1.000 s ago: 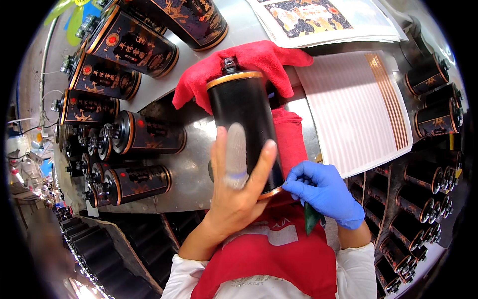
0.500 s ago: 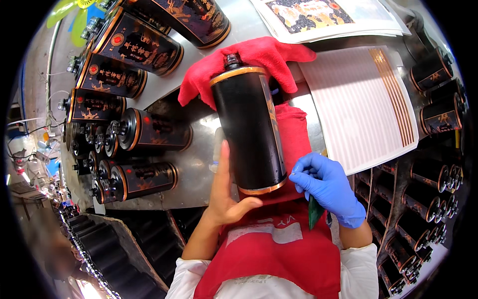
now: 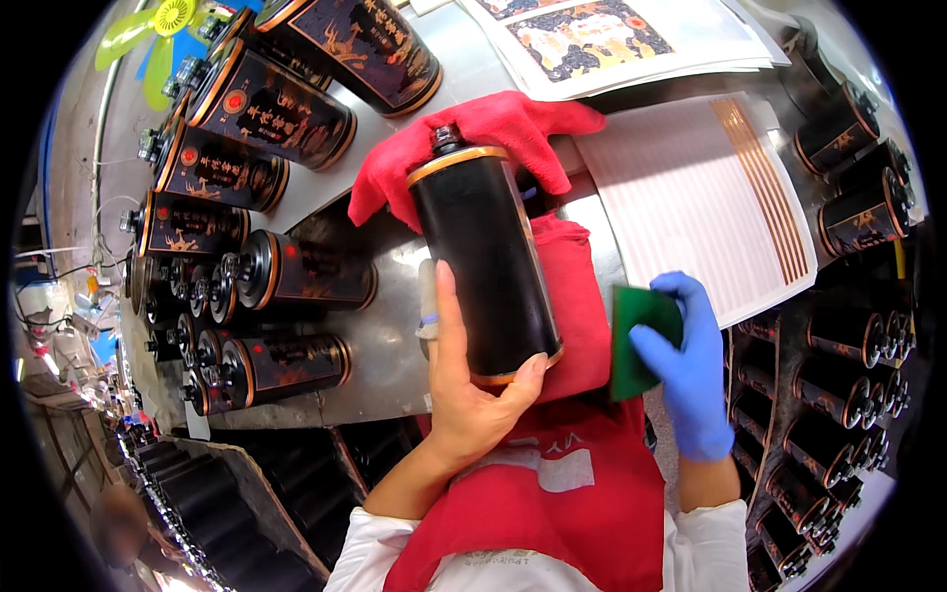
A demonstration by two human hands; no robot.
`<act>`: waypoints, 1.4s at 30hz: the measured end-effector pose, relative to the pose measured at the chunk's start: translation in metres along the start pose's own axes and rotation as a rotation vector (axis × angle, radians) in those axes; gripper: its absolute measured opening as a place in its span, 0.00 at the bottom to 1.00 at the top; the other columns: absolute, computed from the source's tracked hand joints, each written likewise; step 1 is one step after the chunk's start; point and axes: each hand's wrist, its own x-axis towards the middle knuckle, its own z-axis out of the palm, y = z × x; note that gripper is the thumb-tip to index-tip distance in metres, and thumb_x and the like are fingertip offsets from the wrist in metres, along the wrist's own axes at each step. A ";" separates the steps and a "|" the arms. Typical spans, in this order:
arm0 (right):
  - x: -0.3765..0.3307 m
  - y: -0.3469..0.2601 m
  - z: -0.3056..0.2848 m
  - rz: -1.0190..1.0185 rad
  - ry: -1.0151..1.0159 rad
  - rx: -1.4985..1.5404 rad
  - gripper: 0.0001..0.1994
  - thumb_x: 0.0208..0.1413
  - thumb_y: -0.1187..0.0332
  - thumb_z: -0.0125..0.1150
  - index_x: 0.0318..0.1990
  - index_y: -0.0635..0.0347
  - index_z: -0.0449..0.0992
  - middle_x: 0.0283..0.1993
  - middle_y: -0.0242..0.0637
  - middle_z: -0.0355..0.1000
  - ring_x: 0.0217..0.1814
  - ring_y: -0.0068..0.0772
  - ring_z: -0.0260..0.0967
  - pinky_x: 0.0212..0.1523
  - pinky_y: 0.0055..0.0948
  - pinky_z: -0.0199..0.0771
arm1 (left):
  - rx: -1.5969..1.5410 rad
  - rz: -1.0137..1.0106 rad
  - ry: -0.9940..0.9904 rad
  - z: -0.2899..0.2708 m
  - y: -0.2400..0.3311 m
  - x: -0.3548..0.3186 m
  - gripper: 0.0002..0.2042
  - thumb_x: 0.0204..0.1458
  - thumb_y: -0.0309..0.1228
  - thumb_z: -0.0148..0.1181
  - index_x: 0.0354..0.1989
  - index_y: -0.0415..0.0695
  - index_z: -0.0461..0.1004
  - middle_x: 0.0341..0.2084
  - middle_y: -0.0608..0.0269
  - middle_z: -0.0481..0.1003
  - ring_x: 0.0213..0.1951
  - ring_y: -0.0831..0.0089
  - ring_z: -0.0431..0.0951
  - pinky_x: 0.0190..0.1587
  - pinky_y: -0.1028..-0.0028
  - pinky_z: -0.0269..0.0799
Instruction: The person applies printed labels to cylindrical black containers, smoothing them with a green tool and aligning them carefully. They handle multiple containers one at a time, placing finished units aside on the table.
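A black bottle-shaped can with copper-coloured rims lies on a red cloth, its small cap pointing away from me. My left hand, bare with a taped finger, cups the can's near end from below and the left. My right hand wears a blue glove and pinches a small green pad, held just right of the can's base, apart from it. The cloth runs down under the can toward my red apron.
Several decorated black cans lie in rows on the metal table to the left. More cans fill dark racks on the right. A striped label sheet and a printed sheet lie at the upper right.
The can has slid left and settled lower on the cloth. My right hand lifted from the can's base and now holds the green pad up in plain view.
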 end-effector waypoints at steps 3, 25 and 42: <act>-0.029 -0.005 0.027 -0.153 -0.185 -0.085 0.16 0.50 0.75 0.57 0.47 0.62 0.65 0.41 0.37 0.69 0.42 0.26 0.69 0.46 0.26 0.69 | -0.225 0.030 -0.049 -0.001 0.002 0.001 0.45 0.50 0.32 0.59 0.66 0.38 0.28 0.57 0.47 0.58 0.54 0.63 0.66 0.51 0.70 0.66; -0.024 0.031 0.022 -0.066 -0.130 -0.236 0.17 0.52 0.72 0.59 0.49 0.62 0.64 0.44 0.40 0.69 0.43 0.28 0.69 0.45 0.26 0.69 | 0.292 0.267 -0.057 -0.037 -0.064 -0.014 0.38 0.51 0.30 0.56 0.65 0.34 0.40 0.53 0.40 0.64 0.56 0.52 0.65 0.56 0.60 0.60; -0.021 0.041 0.020 -0.109 -0.074 -0.276 0.16 0.51 0.71 0.59 0.47 0.61 0.65 0.39 0.42 0.70 0.40 0.31 0.71 0.41 0.27 0.70 | 0.401 0.250 -0.111 -0.033 -0.053 -0.006 0.51 0.46 0.27 0.64 0.64 0.33 0.23 0.54 0.45 0.63 0.53 0.58 0.68 0.57 0.65 0.57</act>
